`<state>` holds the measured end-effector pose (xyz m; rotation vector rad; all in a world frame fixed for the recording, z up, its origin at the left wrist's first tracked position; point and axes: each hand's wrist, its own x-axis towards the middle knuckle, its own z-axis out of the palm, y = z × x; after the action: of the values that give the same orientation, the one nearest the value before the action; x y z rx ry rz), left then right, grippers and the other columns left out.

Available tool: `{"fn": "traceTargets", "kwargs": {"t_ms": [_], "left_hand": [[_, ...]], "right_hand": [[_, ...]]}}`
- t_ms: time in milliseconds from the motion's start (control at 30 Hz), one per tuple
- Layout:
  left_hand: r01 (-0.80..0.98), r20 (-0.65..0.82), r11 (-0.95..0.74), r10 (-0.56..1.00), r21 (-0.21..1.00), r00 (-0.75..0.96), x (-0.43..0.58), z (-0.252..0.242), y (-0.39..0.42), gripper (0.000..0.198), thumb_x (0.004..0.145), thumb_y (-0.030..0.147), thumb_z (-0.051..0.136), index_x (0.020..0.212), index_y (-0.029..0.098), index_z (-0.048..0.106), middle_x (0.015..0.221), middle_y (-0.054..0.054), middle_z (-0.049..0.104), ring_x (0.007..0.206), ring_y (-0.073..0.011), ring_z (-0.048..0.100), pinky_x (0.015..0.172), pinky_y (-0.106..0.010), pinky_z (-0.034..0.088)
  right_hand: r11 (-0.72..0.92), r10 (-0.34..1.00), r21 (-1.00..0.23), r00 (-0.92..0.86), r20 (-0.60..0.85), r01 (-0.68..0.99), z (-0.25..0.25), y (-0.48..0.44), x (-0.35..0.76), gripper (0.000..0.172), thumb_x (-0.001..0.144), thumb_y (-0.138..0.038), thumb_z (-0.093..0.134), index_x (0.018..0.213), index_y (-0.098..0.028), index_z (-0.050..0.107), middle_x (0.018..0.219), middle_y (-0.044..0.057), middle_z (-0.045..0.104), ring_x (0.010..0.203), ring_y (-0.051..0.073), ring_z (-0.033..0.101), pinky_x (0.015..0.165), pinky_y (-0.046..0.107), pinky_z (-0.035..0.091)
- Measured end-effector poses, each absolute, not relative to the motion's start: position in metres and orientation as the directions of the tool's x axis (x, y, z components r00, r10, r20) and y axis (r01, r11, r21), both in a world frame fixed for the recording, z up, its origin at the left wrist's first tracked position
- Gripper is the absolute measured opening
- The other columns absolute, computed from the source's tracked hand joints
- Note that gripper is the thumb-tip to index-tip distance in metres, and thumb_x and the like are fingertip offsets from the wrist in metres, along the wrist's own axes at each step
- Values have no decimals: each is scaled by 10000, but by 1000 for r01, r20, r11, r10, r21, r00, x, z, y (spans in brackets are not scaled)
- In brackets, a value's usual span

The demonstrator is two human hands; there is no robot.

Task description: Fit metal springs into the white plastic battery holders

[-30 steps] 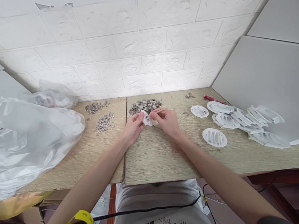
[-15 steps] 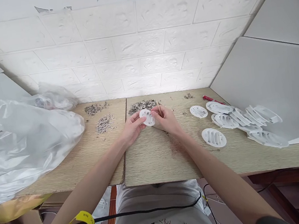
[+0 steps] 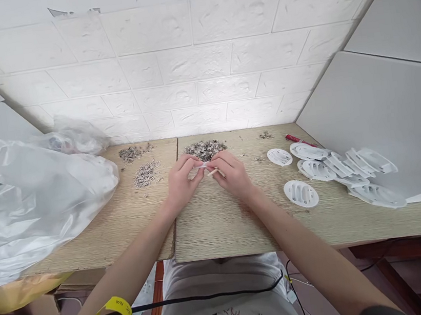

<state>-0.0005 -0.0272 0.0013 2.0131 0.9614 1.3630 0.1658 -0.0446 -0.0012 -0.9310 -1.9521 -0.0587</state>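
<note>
My left hand and my right hand meet over the middle of the wooden table. Between their pinched fingertips they hold a small white plastic oval piece, seen edge-on and mostly hidden by the fingers. My right hand also grips a thin wooden stick. Just beyond the hands lies a pile of small grey metal bits.
Several white oval plastic pieces lie on the right, one nearest me. A red-handled tool lies behind them. Two smaller grey piles sit left of centre. A big clear plastic bag fills the left side. Grey panels flank the table.
The white oval piece, shown face-up half a second ago, has been turned edge-on and lowered. Both hands have curled closer over it.
</note>
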Motion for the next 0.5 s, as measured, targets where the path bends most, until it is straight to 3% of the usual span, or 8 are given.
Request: {"fn": "traceTargets", "kwargs": {"t_ms": [100,200,333,500], "left_hand": [[300,554,-593,805,747,212,1,2,-28,75,761,299,663,763,224,673,933,-61,592,851,-184,533,740,-277,418],[348,477,-533,846,771,237,2,8,-28,118,760,314,647,791,214,703,880,-51,575,756,-161,518,610,-255,390],[509,209,-360,921,782,330,-3,21,-25,144,679,318,687,723,188,731,701,-27,591,613,-135,474,549,-251,343],[625,-256,-210,781,752,570,-6,31,-26,128,615,282,670,589,163,709,552,-16,611,536,-136,496,493,-244,311]], "right_hand": [[684,623,-366,-246,742,631,0,-47,165,195,927,-266,447,837,-191,603,839,89,619,803,190,551,729,318,447],[555,780,-553,-157,605,622,6,-48,166,161,885,-285,505,811,-175,596,795,57,614,715,157,536,650,280,420],[251,968,-743,-170,185,620,20,-48,169,153,766,-288,601,671,-169,585,620,-12,554,578,114,473,534,239,338],[-41,860,-783,-377,-344,621,33,-49,170,99,642,-234,619,576,-164,599,442,-47,472,423,83,356,436,235,243]]}}
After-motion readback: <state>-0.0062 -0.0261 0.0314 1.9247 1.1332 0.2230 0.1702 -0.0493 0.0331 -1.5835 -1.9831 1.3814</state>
